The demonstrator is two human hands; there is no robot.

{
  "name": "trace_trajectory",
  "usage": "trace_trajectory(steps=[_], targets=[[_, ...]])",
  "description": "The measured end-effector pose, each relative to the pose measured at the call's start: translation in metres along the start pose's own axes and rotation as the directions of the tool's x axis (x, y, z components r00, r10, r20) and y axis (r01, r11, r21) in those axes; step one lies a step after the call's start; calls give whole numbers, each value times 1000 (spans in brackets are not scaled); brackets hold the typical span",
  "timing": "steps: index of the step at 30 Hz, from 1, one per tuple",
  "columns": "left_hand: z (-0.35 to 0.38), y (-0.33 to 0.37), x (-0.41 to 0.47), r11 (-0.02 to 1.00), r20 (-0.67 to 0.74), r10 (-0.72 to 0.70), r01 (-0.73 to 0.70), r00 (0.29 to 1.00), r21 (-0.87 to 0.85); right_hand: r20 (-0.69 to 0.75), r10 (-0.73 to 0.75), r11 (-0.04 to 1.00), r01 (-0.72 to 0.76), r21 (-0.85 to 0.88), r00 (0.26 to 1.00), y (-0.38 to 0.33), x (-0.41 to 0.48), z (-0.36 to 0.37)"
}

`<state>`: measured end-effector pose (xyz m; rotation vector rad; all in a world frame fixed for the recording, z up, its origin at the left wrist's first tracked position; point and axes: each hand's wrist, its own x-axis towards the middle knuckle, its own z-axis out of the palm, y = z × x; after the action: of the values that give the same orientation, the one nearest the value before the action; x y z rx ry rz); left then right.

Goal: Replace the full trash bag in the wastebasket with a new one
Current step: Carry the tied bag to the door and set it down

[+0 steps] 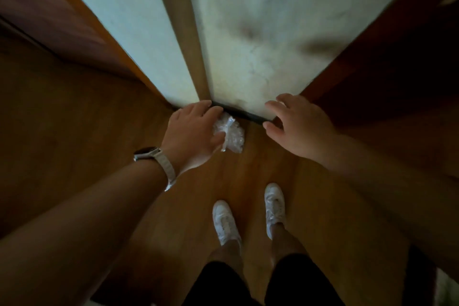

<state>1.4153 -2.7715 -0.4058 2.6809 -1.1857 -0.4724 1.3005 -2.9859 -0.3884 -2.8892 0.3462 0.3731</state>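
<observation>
My left hand point(192, 131), with a watch on its wrist, is closed on a small crumpled clear plastic trash bag point(231, 134) held in front of me at about waist height. My right hand point(295, 124) is stretched forward beside it, fingers spread, holding nothing. The two hands are a short gap apart. No wastebasket is in view.
I stand on a wooden floor point(248, 176) in white shoes point(226, 221), facing a doorway. A dark threshold strip point(246, 114) lies just ahead, with pale marbled floor point(260, 32) beyond it. Wooden door frames or panels point(74, 20) rise on both sides.
</observation>
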Motion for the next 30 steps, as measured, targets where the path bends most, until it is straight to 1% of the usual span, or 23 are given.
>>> trace_trajectory(steps=[4,9,14,18,21,24,26,28,30], targets=[[-67,32,-38,999,-27,49,-48,998,2,-51,75,997,-73,40,996,-28,-59,-66],[-125,74,-83,989,-97,149,-149,984,3,-108,169,985,-164,58,980,-56,-128,-127],[-162,130,-116,965,-165,261,-261,951,20,-171,272,962,-268,47,947,-70,-200,-178],[-181,181,-130,931,-188,364,-362,912,46,-207,351,936,-346,65,913,-65,-261,-199],[-193,225,-141,890,-207,456,-449,866,82,-243,440,898,-431,93,864,-55,-312,-209],[-198,275,-162,825,-228,564,-552,793,123,-325,509,858,-497,126,797,-49,-376,-215],[-198,310,-184,783,-230,621,-606,750,139,-347,562,822,-551,140,751,-50,-426,-217],[-198,345,-208,743,-223,667,-657,711,129,-372,615,778,-610,146,695,-52,-479,-215],[-195,378,-233,686,-200,724,-718,660,115,-415,665,726,-666,168,621,-56,-534,-212]])
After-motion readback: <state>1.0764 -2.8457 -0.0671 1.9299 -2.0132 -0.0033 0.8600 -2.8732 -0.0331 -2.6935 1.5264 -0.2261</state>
